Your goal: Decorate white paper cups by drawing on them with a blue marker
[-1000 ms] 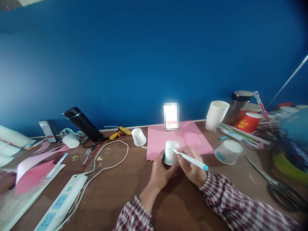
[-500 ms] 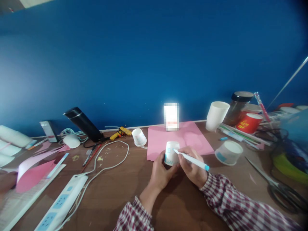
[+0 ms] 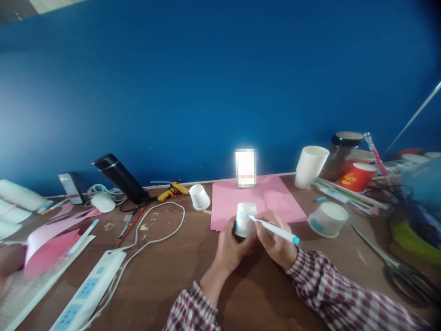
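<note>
My left hand [image 3: 231, 250] is closed around the lower part of a white paper cup [image 3: 245, 219], which stands upside down in front of me. Light blue marks show on the cup: a small window-like shape at its upper left and a zigzag line near its rim. In my right hand [image 3: 275, 236] is a white marker [image 3: 275, 229] with a light blue end. Its tip touches the cup's side or is very close to it. Behind the cup lies pink paper [image 3: 282, 202] on the brown table.
A small paper cup [image 3: 200, 197] and a yellow glue gun [image 3: 173, 190] are to the left, with a black bottle [image 3: 120, 177] and a power strip [image 3: 89, 289]. Rightward are a paper bowl [image 3: 328, 219], stacked cups [image 3: 310, 166], scissors [image 3: 392, 266] and a blue cap [image 3: 320, 199]. Another person's hand [image 3: 12, 262] is far left.
Almost nothing differs. Both hands hold the cup and marker in the same place, and the view has shifted very slightly.
</note>
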The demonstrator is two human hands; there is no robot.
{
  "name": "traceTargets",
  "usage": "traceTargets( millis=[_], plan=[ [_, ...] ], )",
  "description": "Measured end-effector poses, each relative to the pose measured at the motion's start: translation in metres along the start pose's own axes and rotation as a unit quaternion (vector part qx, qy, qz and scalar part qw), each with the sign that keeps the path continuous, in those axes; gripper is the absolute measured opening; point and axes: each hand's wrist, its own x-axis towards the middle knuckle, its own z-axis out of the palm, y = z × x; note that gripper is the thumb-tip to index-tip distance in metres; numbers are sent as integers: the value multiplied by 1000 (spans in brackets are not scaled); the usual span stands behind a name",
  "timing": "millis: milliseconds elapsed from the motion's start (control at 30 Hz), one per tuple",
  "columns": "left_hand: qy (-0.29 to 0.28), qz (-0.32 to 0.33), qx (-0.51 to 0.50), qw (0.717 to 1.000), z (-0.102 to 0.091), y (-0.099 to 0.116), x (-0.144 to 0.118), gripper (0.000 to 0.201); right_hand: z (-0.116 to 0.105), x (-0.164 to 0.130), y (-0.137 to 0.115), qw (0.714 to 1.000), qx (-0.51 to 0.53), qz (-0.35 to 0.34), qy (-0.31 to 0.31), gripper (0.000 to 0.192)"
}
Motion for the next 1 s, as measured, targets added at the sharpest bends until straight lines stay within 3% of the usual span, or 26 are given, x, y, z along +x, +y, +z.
traceTargets(
  millis=[1000],
  plan=[
    [-18,10,-10,1000,0,3,-1,45,0,1,2,1000,15,6,-14,7]
  ],
)
